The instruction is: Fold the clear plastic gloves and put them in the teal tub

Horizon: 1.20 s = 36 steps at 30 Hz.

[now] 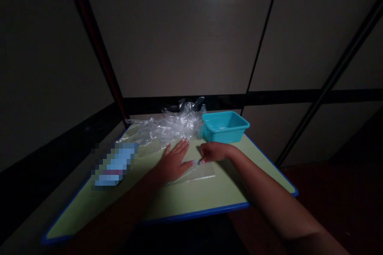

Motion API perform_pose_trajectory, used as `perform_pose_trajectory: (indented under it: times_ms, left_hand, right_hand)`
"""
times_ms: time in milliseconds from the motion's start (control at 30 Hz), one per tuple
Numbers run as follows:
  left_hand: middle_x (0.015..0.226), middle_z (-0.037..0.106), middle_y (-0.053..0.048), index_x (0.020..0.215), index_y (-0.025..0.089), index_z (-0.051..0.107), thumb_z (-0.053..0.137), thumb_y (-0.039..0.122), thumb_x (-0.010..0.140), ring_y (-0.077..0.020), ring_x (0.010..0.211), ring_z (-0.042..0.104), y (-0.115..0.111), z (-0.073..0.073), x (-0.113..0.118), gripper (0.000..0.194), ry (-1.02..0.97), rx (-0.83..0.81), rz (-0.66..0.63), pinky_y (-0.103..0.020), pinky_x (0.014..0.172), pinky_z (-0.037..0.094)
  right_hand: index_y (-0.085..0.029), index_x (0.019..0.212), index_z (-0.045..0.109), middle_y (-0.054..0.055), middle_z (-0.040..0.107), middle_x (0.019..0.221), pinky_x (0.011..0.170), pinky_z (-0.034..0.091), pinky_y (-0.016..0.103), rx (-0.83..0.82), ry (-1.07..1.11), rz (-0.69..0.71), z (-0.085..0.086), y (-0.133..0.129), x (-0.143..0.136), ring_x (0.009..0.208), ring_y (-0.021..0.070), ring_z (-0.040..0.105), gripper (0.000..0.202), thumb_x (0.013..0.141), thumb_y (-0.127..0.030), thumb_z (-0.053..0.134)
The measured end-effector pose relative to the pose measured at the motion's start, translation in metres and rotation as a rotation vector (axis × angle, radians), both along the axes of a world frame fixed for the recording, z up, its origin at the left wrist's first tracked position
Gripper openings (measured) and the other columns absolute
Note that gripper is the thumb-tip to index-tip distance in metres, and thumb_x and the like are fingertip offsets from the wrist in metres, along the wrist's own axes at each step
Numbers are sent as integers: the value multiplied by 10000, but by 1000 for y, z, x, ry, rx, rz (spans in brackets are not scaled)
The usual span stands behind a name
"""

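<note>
A flat clear plastic bag [202, 172] lies on the yellow-green table near its middle. My left hand [172, 163] rests on it with fingers spread, its thumb reaching toward the bag's upper edge. Just to the right, my right hand [212, 152] is closed in a pinch at that edge, close to my left thumb; the plastic seems to be between its fingertips. A crumpled heap of clear plastic bags [170, 125] spreads beyond my left hand. The turquoise basin [226, 127] stands behind my right hand, and nothing can be made out inside it.
The table [209, 201] has a blue edge. A blurred-out light blue object [115, 165] lies at its left side. Dark wall panels [185, 40] rise directly behind the table, and a dark red floor [332, 191] shows at the right.
</note>
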State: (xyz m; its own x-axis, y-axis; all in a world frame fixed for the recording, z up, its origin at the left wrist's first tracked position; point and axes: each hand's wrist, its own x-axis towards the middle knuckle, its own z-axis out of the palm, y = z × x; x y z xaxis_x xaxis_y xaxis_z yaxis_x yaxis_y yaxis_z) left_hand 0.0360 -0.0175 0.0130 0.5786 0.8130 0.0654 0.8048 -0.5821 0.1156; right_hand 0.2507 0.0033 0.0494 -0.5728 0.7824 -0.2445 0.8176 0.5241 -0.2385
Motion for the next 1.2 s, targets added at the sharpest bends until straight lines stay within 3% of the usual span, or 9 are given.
perform_pose_trajectory:
  times_ms: [133,333,433,533,633,700,800,967,1200]
  left_hand:
    - [1534,60,-94,1473,218,104,446,619,793,-284,1412,33,2,-6,-10,860,42,29,-10,-584,1084,-8]
    - [1535,26,-123,1472,208,116,478,705,712,-336,1404,-3,0,-16,-9,978,136,-31,-33,-637,1052,19]
    - [1538,55,-133,1468,192,146,485,677,725,-340,1405,31,1,-15,-7,949,88,-29,-48,-630,1056,15]
    - [1493,272,-138,1403,185,326,471,560,785,-304,1365,235,2,-4,-8,737,-137,-4,-88,-527,1088,152]
    - [1098,609,-103,1045,174,590,443,461,807,-223,1034,554,5,10,-12,401,-536,32,3,-358,902,430]
    - [720,585,-28,772,188,563,415,454,815,-159,692,572,10,16,-16,307,-775,-58,132,-280,660,473]
    - [501,419,41,631,199,478,397,452,830,-99,442,430,17,17,-22,332,-932,-331,200,-224,473,382]
    - [446,454,39,579,183,513,422,442,830,-87,397,430,20,18,-29,373,-810,-524,161,-210,444,351]
    - [674,679,-64,659,135,666,406,529,835,-127,548,595,14,25,-31,503,-598,-801,72,-219,481,419]
  right_hand:
    - [-126,884,603,53,636,852,555,357,206,3,66,-11,-12,-1,6,718,148,539,377,655,-376,767]
    - [-121,742,597,12,583,735,581,345,205,-39,143,80,-17,1,7,657,112,486,174,706,-229,728]
    - [-120,711,576,-17,546,670,569,343,201,-99,234,79,-19,2,9,624,98,467,142,714,-186,701]
    - [-128,712,557,-43,529,618,553,347,197,-181,365,39,-19,3,12,594,89,464,136,714,-189,678]
    - [-137,707,543,-44,555,601,554,374,204,-275,502,-21,-20,4,14,581,93,502,133,699,-190,664]
    - [-138,735,554,-39,577,589,554,399,213,-348,553,-84,-20,6,15,566,101,531,117,685,-172,654]
    - [-130,751,583,-35,585,559,545,422,218,-394,545,-177,-20,7,17,533,102,542,87,673,-117,618]
    - [-120,691,597,-17,558,530,468,396,205,-344,438,-302,-16,6,20,476,94,511,98,680,-54,526]
    - [-121,734,595,7,554,539,468,431,242,-225,428,-341,-15,4,18,468,114,509,113,766,-194,516]
